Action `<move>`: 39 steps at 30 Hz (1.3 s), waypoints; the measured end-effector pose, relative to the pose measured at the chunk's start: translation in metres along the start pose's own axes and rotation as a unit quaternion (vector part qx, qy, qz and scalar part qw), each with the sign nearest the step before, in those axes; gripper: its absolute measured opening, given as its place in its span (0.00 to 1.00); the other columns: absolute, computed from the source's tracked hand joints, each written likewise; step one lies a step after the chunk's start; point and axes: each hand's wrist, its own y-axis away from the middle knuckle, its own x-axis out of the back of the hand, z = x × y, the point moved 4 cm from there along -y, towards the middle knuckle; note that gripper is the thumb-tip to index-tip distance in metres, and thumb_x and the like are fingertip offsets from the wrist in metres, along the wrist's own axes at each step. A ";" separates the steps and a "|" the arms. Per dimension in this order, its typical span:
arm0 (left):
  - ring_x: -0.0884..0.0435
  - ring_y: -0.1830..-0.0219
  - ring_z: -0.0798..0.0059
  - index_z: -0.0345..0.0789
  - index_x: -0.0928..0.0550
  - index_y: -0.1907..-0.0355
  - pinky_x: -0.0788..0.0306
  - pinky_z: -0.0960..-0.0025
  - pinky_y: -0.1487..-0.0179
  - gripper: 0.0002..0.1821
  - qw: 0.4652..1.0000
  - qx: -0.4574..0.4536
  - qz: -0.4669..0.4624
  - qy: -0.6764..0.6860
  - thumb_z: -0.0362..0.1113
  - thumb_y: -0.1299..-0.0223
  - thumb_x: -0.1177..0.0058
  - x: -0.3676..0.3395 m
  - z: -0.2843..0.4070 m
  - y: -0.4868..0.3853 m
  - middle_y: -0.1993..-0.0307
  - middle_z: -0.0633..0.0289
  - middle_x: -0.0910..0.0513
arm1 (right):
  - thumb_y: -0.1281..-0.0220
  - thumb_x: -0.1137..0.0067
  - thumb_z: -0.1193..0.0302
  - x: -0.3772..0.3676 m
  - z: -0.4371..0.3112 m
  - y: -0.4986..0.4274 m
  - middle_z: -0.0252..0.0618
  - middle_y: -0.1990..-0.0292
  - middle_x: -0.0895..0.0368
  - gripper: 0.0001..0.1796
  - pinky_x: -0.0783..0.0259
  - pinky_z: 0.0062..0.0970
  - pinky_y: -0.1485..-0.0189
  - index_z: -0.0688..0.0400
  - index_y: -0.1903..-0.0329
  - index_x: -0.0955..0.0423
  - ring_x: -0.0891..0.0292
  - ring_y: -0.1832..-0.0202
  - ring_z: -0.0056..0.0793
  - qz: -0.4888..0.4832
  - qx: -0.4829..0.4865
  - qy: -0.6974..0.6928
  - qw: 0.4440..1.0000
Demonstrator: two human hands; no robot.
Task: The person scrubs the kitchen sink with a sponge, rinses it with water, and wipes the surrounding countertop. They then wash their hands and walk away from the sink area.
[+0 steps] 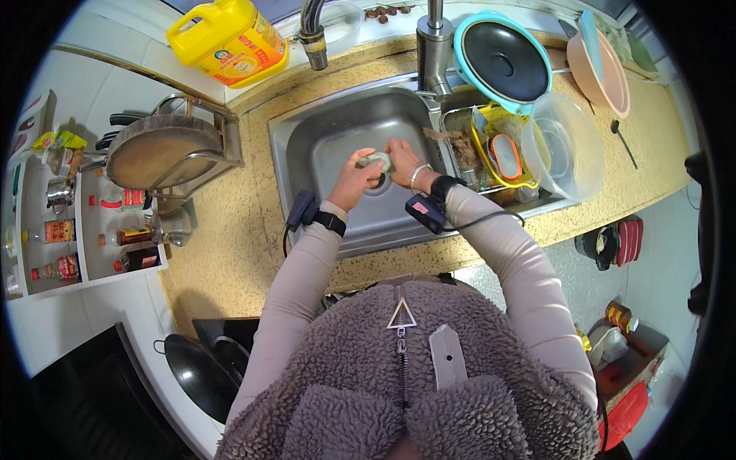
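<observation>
Both hands are over the large basin of a stainless steel sink (pixel 322 144). A small pale green, rounded object (pixel 376 162) is in my left hand (pixel 356 178), its fingers curled around it; its exact kind is not clear. My right hand (pixel 405 161) is close against the object's right side, fingers bent and touching it. Below the hands, the drain (pixel 378 183) is partly hidden. Above the basin hangs a hose nozzle (pixel 315 52), and a metal faucet (pixel 435 54) stands at the back.
Right of the basin, a yellow basket (pixel 483 149) holds an orange-rimmed item, beside a clear plastic bowl (pixel 563 146). A black-and-turquoise lid (pixel 506 57) leans behind. Left stand a round chopping board (pixel 164 152) in a metal rack and a yellow jug (pixel 230 46).
</observation>
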 end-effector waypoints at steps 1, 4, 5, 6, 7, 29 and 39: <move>0.25 0.61 0.78 0.35 0.29 0.50 0.28 0.77 0.61 0.21 1.000 -0.012 0.010 0.002 0.35 0.46 0.43 0.006 0.003 0.000 0.61 0.62 0.26 | 0.58 0.38 0.76 0.000 0.001 0.001 0.46 0.66 0.27 0.21 0.32 0.36 0.54 0.60 0.59 0.34 0.28 0.60 0.42 0.000 0.025 -0.090 0.996; 0.25 0.61 0.77 0.34 0.30 0.50 0.29 0.78 0.60 0.20 0.997 -0.050 0.021 0.048 0.34 0.45 0.45 0.022 0.006 0.000 0.60 0.61 0.26 | 0.51 0.38 0.72 -0.004 0.011 0.003 0.36 0.65 0.25 0.19 0.31 0.27 0.59 0.60 0.56 0.33 0.28 0.62 0.28 -0.077 -0.018 -0.418 0.905; 0.25 0.61 0.77 0.34 0.30 0.50 0.29 0.78 0.60 0.19 0.995 -0.070 0.022 0.070 0.33 0.45 0.45 0.026 0.007 0.001 0.60 0.61 0.26 | 0.49 0.39 0.72 -0.003 0.018 0.004 0.35 0.65 0.25 0.17 0.31 0.24 0.59 0.59 0.56 0.32 0.28 0.61 0.25 -0.067 -0.066 -0.461 0.882; 0.24 0.61 0.76 0.34 0.30 0.50 0.29 0.77 0.60 0.19 0.995 -0.066 0.017 0.078 0.33 0.44 0.46 0.028 0.005 0.001 0.60 0.60 0.26 | 0.47 0.40 0.71 -0.003 0.026 0.005 0.34 0.64 0.25 0.15 0.32 0.21 0.60 0.58 0.56 0.32 0.28 0.61 0.23 -0.068 -0.135 -0.489 0.859; 0.24 0.60 0.75 0.34 0.31 0.49 0.29 0.77 0.59 0.20 0.994 -0.069 0.012 0.088 0.34 0.44 0.46 0.029 0.003 0.002 0.60 0.60 0.27 | 0.45 0.42 0.71 -0.002 0.033 0.007 0.32 0.63 0.25 0.14 0.32 0.19 0.61 0.57 0.57 0.31 0.27 0.61 0.21 -0.061 -0.193 -0.519 0.830; 0.21 0.61 0.71 0.32 0.26 0.61 0.29 0.71 0.56 0.08 0.969 -0.159 0.125 0.141 0.26 0.45 0.51 0.009 0.046 0.017 0.60 0.56 0.22 | 0.45 0.41 0.69 0.026 0.045 0.029 0.30 0.75 0.28 0.06 0.32 0.20 0.66 0.52 0.68 0.30 0.30 0.72 0.18 0.134 -0.308 -0.625 0.705; 0.22 0.58 0.69 0.36 0.27 0.55 0.28 0.73 0.54 0.11 0.923 -0.001 -0.068 0.379 0.37 0.36 0.60 -0.048 0.003 0.027 0.57 0.62 0.24 | 0.38 0.58 0.46 -0.015 -0.030 0.042 0.34 0.51 0.27 0.30 0.32 0.32 0.48 0.55 0.44 0.36 0.29 0.51 0.29 -0.080 -0.233 -0.782 0.572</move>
